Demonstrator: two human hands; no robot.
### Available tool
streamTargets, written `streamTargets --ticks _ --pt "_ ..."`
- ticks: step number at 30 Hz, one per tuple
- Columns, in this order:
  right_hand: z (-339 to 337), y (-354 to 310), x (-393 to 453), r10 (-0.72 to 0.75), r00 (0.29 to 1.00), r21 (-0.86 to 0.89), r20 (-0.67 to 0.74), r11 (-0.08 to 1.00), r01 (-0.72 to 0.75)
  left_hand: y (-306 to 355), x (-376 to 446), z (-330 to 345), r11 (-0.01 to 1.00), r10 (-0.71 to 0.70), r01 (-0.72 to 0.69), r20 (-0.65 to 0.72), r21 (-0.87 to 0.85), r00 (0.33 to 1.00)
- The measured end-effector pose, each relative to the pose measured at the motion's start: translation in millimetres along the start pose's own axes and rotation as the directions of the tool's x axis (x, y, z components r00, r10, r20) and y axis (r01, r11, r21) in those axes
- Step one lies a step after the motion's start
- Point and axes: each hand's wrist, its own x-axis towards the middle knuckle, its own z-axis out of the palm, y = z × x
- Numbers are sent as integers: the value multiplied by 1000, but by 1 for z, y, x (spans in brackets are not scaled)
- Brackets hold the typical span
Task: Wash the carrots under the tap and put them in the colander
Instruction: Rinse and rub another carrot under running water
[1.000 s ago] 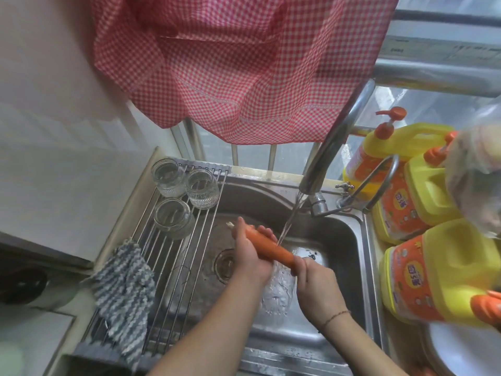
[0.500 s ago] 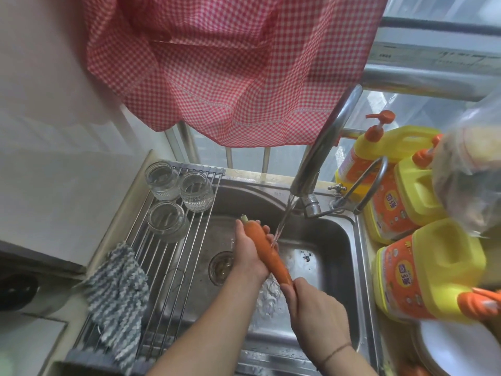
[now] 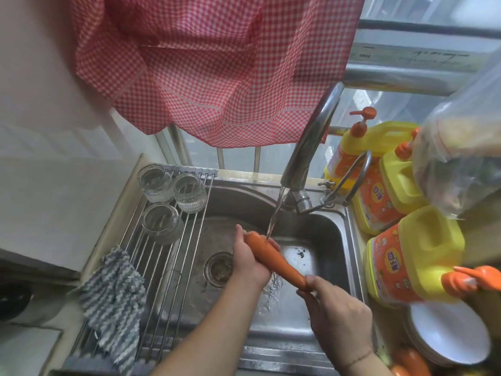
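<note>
Carrot [image 3: 273, 260] shifted under stream | right hand [image 3: 339, 318] hides tip

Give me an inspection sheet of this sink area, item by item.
Surface: steel sink, wet, tap running.
Job's things: carrot under the stream; more carrots bottom right; no colander seen.
Clutter: three glass jars and a cloth on the rack; detergent jugs, plates.
Grips: left hand cradles the thick end; right hand pinches the tip.
Cables: nothing seen.
Surroundings: checked curtain, window bars.
</note>
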Motion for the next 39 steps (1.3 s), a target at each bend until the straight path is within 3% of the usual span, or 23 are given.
streamTargets --ticks 3,7,11,15,17,21,28,30,33,36,39 --pt "2 -14 15 52 995 91 82 994 -59 0 -7 2 998 9 -9 -2 65 1000" --pt "3 -32 34 205 936 208 285 940 -269 19 -2 -2 982 69 -52 -90 181 994" --pt "9 -45 55 285 854 249 435 874 -418 38 0 -2 994 82 -71 -136 84 987" --pt "18 -51 71 357 812 287 462 806 -518 44 2 7 995 94 -95 -123 2 988" --pt "20 -52 76 373 802 295 466 789 -539 44 2 10 994 107 -110 -111 -21 988" --pt "21 -53 81 299 792 194 532 868 -458 39 7 6 985 168 -171 -79 -27 983" --pt "28 -56 91 266 589 93 763 857 -508 21 -3 -11 948 304 -314 134 61 943" --pt "26 -59 84 224 612 73 759 904 -421 17 -10 -10 930 336 -349 117 113 935" --pt "22 -64 67 157 708 -10 688 978 -208 9 -6 -5 907 366 -361 18 217 931" --pt "16 -64 54 90 795 -39 600 996 -83 5 -6 -2 911 272 -239 -54 337 961" --pt "7 -59 43 36 836 -65 548 998 0 8 -9 2 889 140 -111 -34 444 990"
